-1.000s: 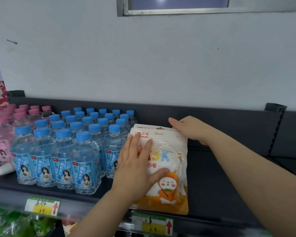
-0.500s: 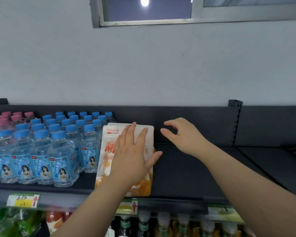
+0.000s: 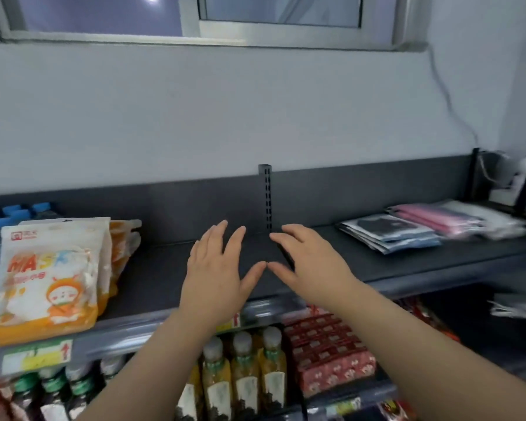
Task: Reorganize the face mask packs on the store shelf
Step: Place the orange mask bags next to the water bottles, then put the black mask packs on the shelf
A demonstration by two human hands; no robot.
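A stack of white-and-orange children's mask packs (image 3: 49, 278) lies on the dark shelf (image 3: 152, 278) at the left, with more orange packs (image 3: 120, 241) behind it. Far right on the same shelf lie flat packs of dark masks (image 3: 389, 233) and pink masks (image 3: 441, 218). My left hand (image 3: 217, 278) and my right hand (image 3: 308, 262) hover side by side over the bare middle of the shelf, fingers straight and spread, thumbs nearly touching. Neither hand holds anything.
Blue-capped water bottles (image 3: 0, 214) stand behind the orange packs at far left. A slotted upright post (image 3: 264, 196) rises from the shelf back panel. Below, juice bottles (image 3: 243, 378) and red snack packets (image 3: 328, 350) fill the lower shelf. Price tags (image 3: 37, 357) line the shelf edge.
My left hand has let go of the orange mask packs and both hands have moved right, away from them. The view has swung right, bringing the dark and pink packs into sight.
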